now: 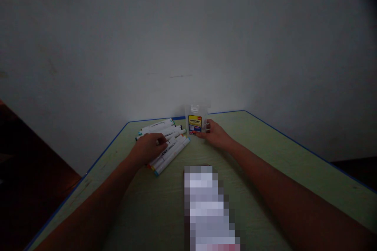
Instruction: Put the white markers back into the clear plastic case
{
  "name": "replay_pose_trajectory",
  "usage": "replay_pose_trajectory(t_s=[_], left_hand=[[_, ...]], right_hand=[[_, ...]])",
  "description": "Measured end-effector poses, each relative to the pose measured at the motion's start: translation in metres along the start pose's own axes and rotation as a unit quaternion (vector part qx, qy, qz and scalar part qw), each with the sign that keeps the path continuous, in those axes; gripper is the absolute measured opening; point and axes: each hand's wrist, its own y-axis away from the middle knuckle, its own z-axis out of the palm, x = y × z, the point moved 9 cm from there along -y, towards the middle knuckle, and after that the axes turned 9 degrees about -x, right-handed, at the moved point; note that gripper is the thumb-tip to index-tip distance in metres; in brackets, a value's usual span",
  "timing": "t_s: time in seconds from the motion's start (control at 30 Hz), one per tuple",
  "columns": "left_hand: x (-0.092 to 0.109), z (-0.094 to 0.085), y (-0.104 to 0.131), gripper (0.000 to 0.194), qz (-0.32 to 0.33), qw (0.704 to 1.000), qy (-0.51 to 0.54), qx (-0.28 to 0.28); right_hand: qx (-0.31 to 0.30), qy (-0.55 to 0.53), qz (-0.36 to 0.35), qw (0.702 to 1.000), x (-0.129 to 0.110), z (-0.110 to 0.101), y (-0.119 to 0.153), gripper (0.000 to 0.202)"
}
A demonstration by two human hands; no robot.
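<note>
Dim light — pixelated patch (207,208) brightest; top-right corner dark, detail soft.

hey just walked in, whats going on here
A person has both hands at a pile of white markers and a clear case on a table. The right hand holds the upright case by its side, near the far edge. The left hand is over the markers; whether it grips one is unclear.

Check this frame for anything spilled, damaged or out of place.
Nothing looks spilled. The oddest thing is the pixelated patch on the table, hiding whatever lies there. Dark streaks mark the wall. The markers lie loose, unevenly fanned, under the left hand.
</note>
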Motion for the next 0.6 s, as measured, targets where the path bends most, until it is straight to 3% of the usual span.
replay_pose_trajectory(t_s=[0.13,0.27,0.37,0.6], left_hand=[[0.024,-0.001,0.007,0.034,0.079,0.997,0.020,0.012],[0.041,0.013,0.010,0.036,0.134,0.990,0.011,-0.043],[0.034,0.018,0.006,0.036,0.108,0.993,0.001,-0.055],[0.011,0.012,0.002,0.038,0.054,0.998,-0.020,-0.018]], right_hand=[[-0.006,-0.002,-0.003,1.000,-0.001,0.001,-0.001,0.049],[-0.008,-0.010,-0.002,1.000,-0.002,0.002,0.000,0.050],[-0.001,-0.001,0.004,1.000,-0.001,0.001,0.000,0.047],[-0.012,-0.008,-0.008,1.000,-0.003,0.002,0.000,0.048]])
